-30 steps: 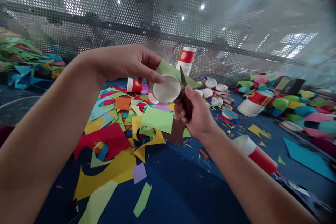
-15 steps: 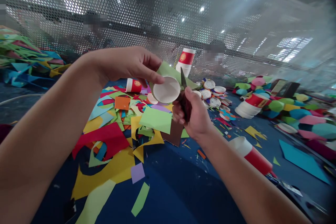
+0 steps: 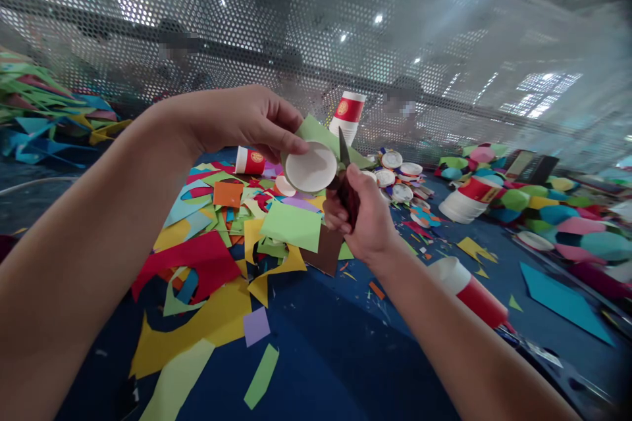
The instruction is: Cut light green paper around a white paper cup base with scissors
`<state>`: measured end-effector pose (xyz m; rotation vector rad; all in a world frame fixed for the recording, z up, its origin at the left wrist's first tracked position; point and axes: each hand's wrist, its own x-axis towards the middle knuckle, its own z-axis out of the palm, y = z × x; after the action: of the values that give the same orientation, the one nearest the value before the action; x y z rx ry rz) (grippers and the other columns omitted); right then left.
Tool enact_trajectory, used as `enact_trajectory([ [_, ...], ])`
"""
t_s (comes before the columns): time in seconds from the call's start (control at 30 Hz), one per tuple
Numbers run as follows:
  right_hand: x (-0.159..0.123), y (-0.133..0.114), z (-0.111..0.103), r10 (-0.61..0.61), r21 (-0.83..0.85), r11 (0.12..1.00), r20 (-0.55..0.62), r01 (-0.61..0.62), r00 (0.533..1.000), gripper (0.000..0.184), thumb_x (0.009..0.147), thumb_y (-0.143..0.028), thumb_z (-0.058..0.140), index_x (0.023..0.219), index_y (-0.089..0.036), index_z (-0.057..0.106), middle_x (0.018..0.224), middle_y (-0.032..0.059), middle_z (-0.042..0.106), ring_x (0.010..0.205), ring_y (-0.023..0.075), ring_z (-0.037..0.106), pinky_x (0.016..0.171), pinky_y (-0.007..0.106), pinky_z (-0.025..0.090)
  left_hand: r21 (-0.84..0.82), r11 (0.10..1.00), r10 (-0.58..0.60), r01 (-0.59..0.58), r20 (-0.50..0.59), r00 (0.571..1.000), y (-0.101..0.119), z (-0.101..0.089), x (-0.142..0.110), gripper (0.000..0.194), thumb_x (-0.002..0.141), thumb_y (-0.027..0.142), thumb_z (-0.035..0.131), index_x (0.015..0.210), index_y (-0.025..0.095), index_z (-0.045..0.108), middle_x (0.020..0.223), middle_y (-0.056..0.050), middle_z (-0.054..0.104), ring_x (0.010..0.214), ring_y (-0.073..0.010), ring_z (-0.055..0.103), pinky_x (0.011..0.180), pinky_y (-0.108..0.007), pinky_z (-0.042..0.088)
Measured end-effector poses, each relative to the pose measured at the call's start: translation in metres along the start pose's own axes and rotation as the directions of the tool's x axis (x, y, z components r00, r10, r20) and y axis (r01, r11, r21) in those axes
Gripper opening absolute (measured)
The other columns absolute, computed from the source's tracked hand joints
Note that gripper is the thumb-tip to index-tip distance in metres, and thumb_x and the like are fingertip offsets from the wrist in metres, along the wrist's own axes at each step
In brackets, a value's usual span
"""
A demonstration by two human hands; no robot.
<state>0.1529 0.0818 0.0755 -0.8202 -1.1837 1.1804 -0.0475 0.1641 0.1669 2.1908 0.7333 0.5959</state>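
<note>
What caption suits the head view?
Left hand holds white disc on green paper; right hand cuts with scissors.

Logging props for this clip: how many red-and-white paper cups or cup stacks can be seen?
4: one stack upright by the mesh, one cup on its side behind the left hand, one stack lying at right, one lying under the right forearm. Paper scraps may hide more.

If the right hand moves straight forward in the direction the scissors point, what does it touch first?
Probably the green paper held with the white disc by the left hand; the scissors in the right hand already reach it.
</note>
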Motion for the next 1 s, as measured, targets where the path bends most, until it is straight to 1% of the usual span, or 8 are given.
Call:
enact_trajectory([
  [0.13,0.000,-0.001,0.001,-0.006,-0.003,1.000,0.002,0.006,1.000,0.060,0.065,-0.074,0.080,0.059,-0.021,0.053,0.039,-0.0101,0.034,0.031,0.0031,0.023,0.035,0.021,0.019,-0.024,1.000,-0.007,0.007,-0.016,1.000,0.003,0.002,-0.001,0.029,0.080,0.040,0.082,0.083,0.012,0.073,0.077,-0.002,0.071,0.090,-0.0246,0.073,0.091,-0.045,0.061],
  [0.3,0.000,-0.001,0.002,0.017,-0.009,1.000,-0.001,-0.017,1.000,0.062,0.062,-0.076,0.080,0.060,-0.021,0.052,0.041,-0.0102,0.033,0.032,0.0029,0.022,0.036,0.021,0.018,-0.015,0.999,-0.049,0.048,-0.083,0.995,0.008,0.004,-0.002,0.027,0.084,0.034,0.080,0.086,0.009,0.073,0.080,-0.003,0.071,0.102,-0.0309,0.073,0.098,-0.050,0.057],
  [0.43,0.000,-0.001,0.002,0.015,0.000,1.000,-0.014,-0.015,1.000,0.061,0.062,-0.075,0.081,0.060,-0.020,0.053,0.041,-0.0096,0.033,0.031,0.0028,0.023,0.036,0.021,0.018,-0.019,1.000,-0.006,0.006,-0.035,0.999,0.006,0.002,-0.002,0.030,0.081,0.039,0.083,0.085,0.011,0.074,0.081,-0.005,0.072,0.100,-0.0332,0.074,0.094,-0.049,0.059],
  [0.53,0.000,0.000,0.002,0.012,0.000,1.000,-0.015,-0.012,1.000,0.061,0.064,-0.074,0.081,0.060,-0.020,0.053,0.042,-0.0095,0.034,0.032,0.0028,0.024,0.036,0.021,0.019,-0.028,0.999,0.020,-0.020,0.000,1.000,0.002,-0.001,-0.001,0.031,0.077,0.043,0.085,0.081,0.015,0.073,0.079,-0.003,0.072,0.094,-0.0299,0.075,0.090,-0.046,0.061],
  [0.67,0.001,0.001,0.001,0.017,0.000,1.000,-0.002,-0.017,1.000,0.061,0.065,-0.075,0.079,0.060,-0.021,0.051,0.043,-0.0098,0.032,0.033,0.0027,0.021,0.036,0.021,0.017,-0.019,0.999,0.029,-0.029,0.005,1.000,-0.001,-0.002,0.001,0.034,0.071,0.047,0.084,0.077,0.017,0.070,0.075,0.000,0.070,0.087,-0.0256,0.074,0.088,-0.044,0.060],
  [0.87,0.001,0.000,0.001,0.003,0.037,0.999,-0.015,-0.002,1.000,0.061,0.063,-0.073,0.082,0.060,-0.021,0.051,0.041,-0.0096,0.033,0.032,0.0030,0.023,0.035,0.021,0.016,-0.002,1.000,0.022,-0.022,0.033,0.999,0.001,-0.001,-0.002,0.041,0.069,0.057,0.086,0.086,0.020,0.078,0.084,-0.004,0.076,0.087,-0.0263,0.073,0.085,-0.042,0.058],
  [0.93,0.002,-0.001,0.000,-0.010,0.030,1.000,-0.013,0.011,1.000,0.061,0.065,-0.074,0.080,0.059,-0.021,0.051,0.041,-0.0099,0.032,0.032,0.0030,0.022,0.035,0.021,0.017,-0.022,1.000,-0.002,0.002,-0.016,1.000,-0.002,-0.006,-0.002,0.045,0.076,0.058,0.082,0.094,0.017,0.078,0.087,-0.005,0.077,0.088,-0.0251,0.072,0.088,-0.043,0.056],
  [1.0,0.002,-0.001,-0.001,-0.022,0.027,0.999,-0.007,0.022,1.000,0.060,0.066,-0.074,0.079,0.060,-0.021,0.051,0.041,-0.0102,0.032,0.032,0.0032,0.021,0.035,0.021,0.017,-0.049,0.998,-0.038,0.031,-0.151,0.988,-0.011,-0.017,0.001,0.041,0.088,0.053,0.074,0.101,0.014,0.075,0.091,-0.007,0.076,0.091,-0.0237,0.072,0.091,-0.043,0.054],
])
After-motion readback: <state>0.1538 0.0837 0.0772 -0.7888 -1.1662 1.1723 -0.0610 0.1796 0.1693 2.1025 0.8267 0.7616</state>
